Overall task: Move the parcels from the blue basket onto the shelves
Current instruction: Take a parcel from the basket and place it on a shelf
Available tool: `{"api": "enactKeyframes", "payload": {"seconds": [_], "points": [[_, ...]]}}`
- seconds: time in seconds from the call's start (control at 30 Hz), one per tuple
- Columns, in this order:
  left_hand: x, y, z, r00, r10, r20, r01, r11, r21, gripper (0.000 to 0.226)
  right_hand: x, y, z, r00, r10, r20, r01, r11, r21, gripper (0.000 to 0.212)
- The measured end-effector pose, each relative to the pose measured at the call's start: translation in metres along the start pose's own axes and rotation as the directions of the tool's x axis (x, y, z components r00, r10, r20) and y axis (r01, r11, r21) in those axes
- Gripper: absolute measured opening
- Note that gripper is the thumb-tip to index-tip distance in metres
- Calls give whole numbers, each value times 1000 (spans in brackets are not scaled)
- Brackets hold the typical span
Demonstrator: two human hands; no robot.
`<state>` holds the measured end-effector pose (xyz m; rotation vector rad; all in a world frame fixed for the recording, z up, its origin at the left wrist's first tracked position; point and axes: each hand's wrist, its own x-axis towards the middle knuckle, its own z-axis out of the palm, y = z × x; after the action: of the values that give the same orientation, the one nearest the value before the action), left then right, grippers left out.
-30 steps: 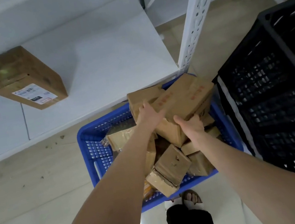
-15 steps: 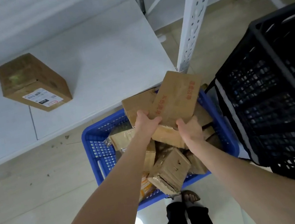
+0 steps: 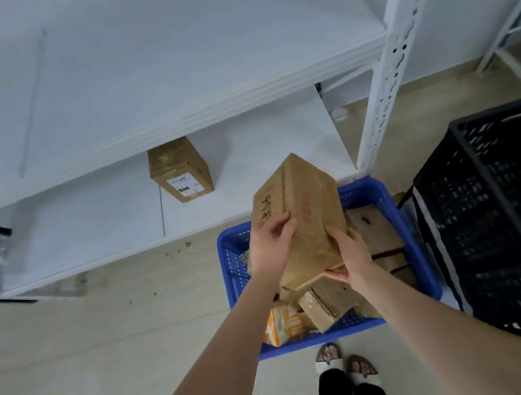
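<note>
A long brown cardboard parcel (image 3: 306,210) with red print is lifted above the blue basket (image 3: 234,264), tilted with its far end up. My left hand (image 3: 272,244) grips its left side with fingers curled over the top face. My right hand (image 3: 349,254) holds its lower right corner, thumb under the near edge. Several more brown parcels (image 3: 377,236) lie in the basket beneath. One brown parcel with a white label (image 3: 179,169) stands on the lower white shelf (image 3: 93,226).
An upper white shelf board (image 3: 161,75) juts out above the lower one. A white perforated upright (image 3: 386,70) stands right of the shelf. A tall black crate (image 3: 517,221) stands right of the basket. My feet in sandals (image 3: 345,360) are behind the basket.
Both hands have lifted the long parcel up out of the basket and tilted it more upright. The view has risen, so the upper shelf now shows.
</note>
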<state>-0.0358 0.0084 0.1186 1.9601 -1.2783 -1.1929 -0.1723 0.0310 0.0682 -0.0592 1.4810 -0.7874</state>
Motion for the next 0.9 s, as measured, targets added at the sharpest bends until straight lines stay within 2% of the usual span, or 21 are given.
{"api": "enactKeyframes", "payload": {"seconds": [0.1,0.23,0.3,0.37,0.43,0.5,0.63,0.7,0.8,0.9], "points": [[-16,-2,-18,996,87,-6,-85,989,124,32,-17,8,17,995,56,86,-58,998,24,71],[-27,-13,-34,992,125,-5,-120,958,261,39,-28,14,37,980,70,188,-48,992,-121,94],[-28,-21,-40,994,106,0,-100,948,303,45,-26,20,44,976,102,193,-69,983,-169,101],[-23,-35,-44,997,60,56,-75,940,334,58,-21,29,48,984,111,141,-82,977,-196,93],[-15,-49,-48,991,-21,133,-15,965,261,77,-13,35,49,998,36,60,-22,974,-226,74],[-4,-60,-51,980,-107,166,91,991,99,91,-3,38,50,998,-70,3,68,957,-282,63],[24,-84,-49,959,-252,127,257,966,-19,106,15,43,58,966,-259,14,246,899,-361,52],[34,-102,-43,941,-320,106,327,943,-60,112,23,47,65,943,-330,39,319,866,-385,34],[45,-128,-40,915,-396,80,404,895,-190,123,38,63,79,896,-430,108,425,765,-484,43],[57,-148,-42,884,-466,43,463,859,-216,125,49,85,96,864,-460,204,487,665,-567,48]]}}
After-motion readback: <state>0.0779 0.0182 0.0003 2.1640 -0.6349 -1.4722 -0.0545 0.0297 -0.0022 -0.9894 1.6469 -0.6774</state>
